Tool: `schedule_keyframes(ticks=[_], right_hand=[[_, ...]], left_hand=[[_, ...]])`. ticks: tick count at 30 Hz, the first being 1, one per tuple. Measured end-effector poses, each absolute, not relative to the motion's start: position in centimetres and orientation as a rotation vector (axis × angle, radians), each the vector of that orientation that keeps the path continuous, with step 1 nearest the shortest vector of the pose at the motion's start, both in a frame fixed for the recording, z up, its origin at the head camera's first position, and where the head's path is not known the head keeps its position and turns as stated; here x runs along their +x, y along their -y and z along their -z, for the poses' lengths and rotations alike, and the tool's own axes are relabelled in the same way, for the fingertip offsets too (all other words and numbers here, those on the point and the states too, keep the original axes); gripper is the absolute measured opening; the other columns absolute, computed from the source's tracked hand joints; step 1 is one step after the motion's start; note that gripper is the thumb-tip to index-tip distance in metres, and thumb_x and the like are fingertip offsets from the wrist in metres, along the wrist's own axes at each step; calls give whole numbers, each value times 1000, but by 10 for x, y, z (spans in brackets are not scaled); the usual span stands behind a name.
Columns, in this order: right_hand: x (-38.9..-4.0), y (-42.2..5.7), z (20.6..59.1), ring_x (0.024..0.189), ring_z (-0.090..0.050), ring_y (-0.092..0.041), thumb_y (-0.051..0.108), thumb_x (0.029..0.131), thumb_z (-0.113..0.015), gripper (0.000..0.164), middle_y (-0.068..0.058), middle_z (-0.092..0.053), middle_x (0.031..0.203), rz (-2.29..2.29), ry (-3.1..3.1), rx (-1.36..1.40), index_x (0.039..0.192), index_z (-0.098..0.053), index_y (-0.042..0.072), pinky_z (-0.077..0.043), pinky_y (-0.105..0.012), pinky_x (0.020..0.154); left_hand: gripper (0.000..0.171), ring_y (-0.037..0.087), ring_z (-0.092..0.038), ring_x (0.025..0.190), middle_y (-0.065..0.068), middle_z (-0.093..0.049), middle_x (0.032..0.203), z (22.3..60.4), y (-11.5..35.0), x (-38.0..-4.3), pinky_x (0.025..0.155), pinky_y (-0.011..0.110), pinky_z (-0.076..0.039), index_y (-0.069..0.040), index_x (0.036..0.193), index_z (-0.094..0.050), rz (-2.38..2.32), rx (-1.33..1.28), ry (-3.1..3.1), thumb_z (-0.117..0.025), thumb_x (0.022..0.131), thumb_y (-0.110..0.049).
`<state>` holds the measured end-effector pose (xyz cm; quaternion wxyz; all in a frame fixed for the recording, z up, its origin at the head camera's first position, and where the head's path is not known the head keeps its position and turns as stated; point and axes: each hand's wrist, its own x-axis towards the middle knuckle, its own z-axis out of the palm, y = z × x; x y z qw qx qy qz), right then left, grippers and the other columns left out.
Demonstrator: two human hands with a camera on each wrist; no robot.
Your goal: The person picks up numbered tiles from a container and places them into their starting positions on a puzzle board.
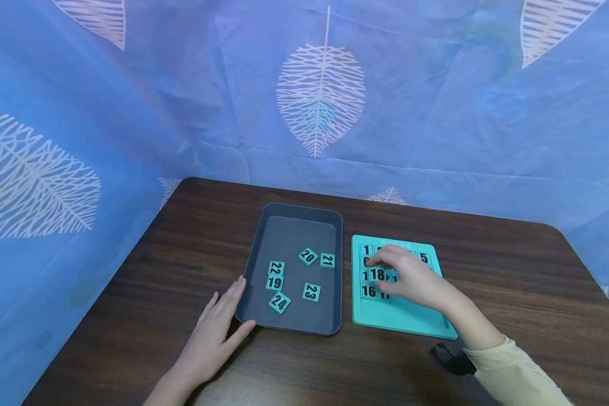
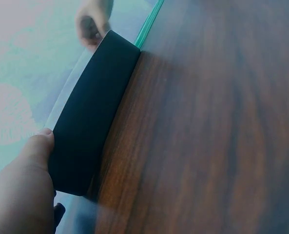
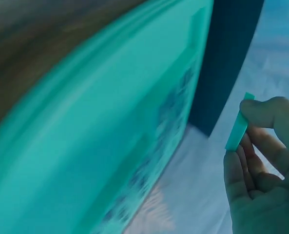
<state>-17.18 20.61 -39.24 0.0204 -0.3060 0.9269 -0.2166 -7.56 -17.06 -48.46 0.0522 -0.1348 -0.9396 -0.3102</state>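
Note:
My right hand [image 1: 418, 279] pinches a square number tile marked 18 [image 1: 378, 274] between thumb and fingers, raised above the turquoise number board [image 1: 406, 316]. Seen edge-on in the right wrist view, the tile [image 3: 238, 127] is clear of the board's surface. Rows of numbered tiles fill the board's upper part, with 16 and 17 in the lowest row; my hand covers some of them. With fingers straight, my left hand [image 1: 210, 338] touches the near left corner of the dark grey tray [image 1: 301, 211]. Its thumb [image 2: 39, 146] lies against the tray's rim.
Loose tiles marked 19, 20 [image 1: 308, 256], 21 [image 1: 327, 260], 22, 23 [image 1: 311, 292] and 24 [image 1: 279, 303] lie in the tray, left of the board. A brown wooden table [image 1: 203, 237] carries everything. Blue cloth with white leaves [image 1: 411, 113] hangs behind and at the sides.

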Motion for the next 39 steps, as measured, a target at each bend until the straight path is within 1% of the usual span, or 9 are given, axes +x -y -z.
schedule_keyframes(ticks=[6, 12, 16, 23, 31, 39], right_hand=[[-165, -241, 404, 88, -55, -15, 8, 79, -76, 30, 1, -59, 104, 637, -2858, -913, 108, -67, 9, -51, -32, 72], [-162, -257, 414, 88, -54, -14, 7, 79, -76, 31, 2, -60, 105, 640, -2840, -921, 109, -66, 11, -51, -31, 72], [-161, -261, 418, 88, -52, -13, 7, 79, -76, 32, 2, -59, 105, 639, -2832, -919, 109, -66, 11, -51, -31, 72], [-159, -263, 422, 91, -55, -14, 7, 80, -76, 32, 2, -59, 106, 663, -2804, -892, 110, -65, 11, -51, -31, 75], [-157, -260, 422, 91, -56, -15, 11, 80, -77, 31, 2, -59, 105, 637, -2825, -884, 109, -66, 11, -52, -32, 74], [-158, -260, 423, 89, -56, -15, 11, 79, -77, 30, 2, -60, 104, 619, -2843, -879, 107, -66, 11, -52, -32, 73]], left_hand=[[73, 18, -22, 142, -1, -20, 157, 484, 171, -75, 112, 55, -12, -21, 155, -16, 951, -419, 2848, -51, 96, -47], [73, 19, -22, 142, -2, -19, 157, 485, 172, -75, 112, 56, -13, -22, 155, -16, 953, -407, 2858, -51, 96, -48], [73, 19, -21, 142, -2, -19, 157, 485, 172, -75, 112, 56, -12, -23, 155, -15, 953, -397, 2870, -50, 96, -50], [73, 18, -21, 142, -3, -19, 157, 485, 171, -76, 112, 56, -12, -22, 155, -16, 959, -402, 2873, -50, 96, -50], [73, 19, -21, 142, -2, -19, 157, 485, 172, -77, 112, 56, -12, -22, 155, -16, 969, -406, 2871, -50, 96, -49], [73, 19, -21, 142, -2, -19, 157, 483, 170, -77, 113, 56, -12, -22, 155, -16, 977, -408, 2876, -51, 96, -49]])
